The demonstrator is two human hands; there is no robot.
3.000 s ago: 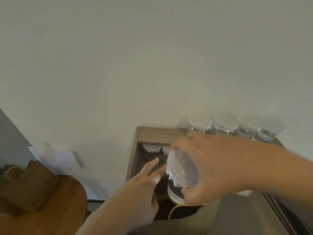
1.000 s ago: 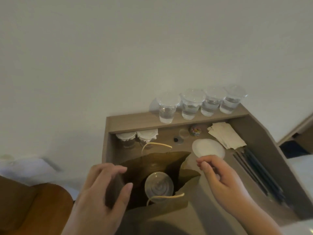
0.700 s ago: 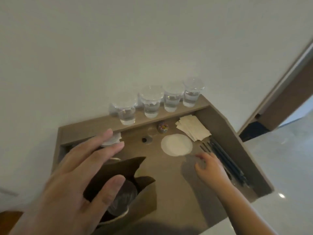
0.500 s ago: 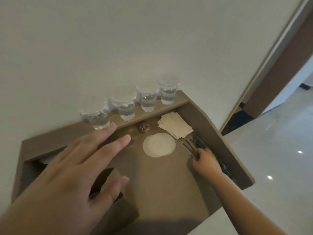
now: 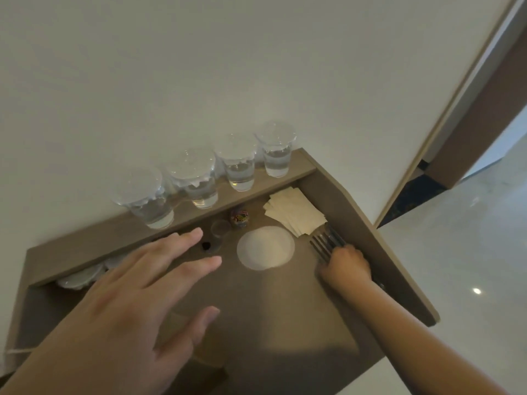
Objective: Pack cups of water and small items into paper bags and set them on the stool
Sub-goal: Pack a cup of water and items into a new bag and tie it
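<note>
Right fingers (image 5: 336, 259) grip straws (image 5: 323, 242); four cups (image 5: 239, 169) stand.

No text, label, brand, number or sign could be read anywhere in the view. The small multicoloured item (image 5: 239, 218) just below the shelf (image 5: 258, 186) carried a busy pattern, but it was too small and blurred to tell whether any of it was lettering.
</note>
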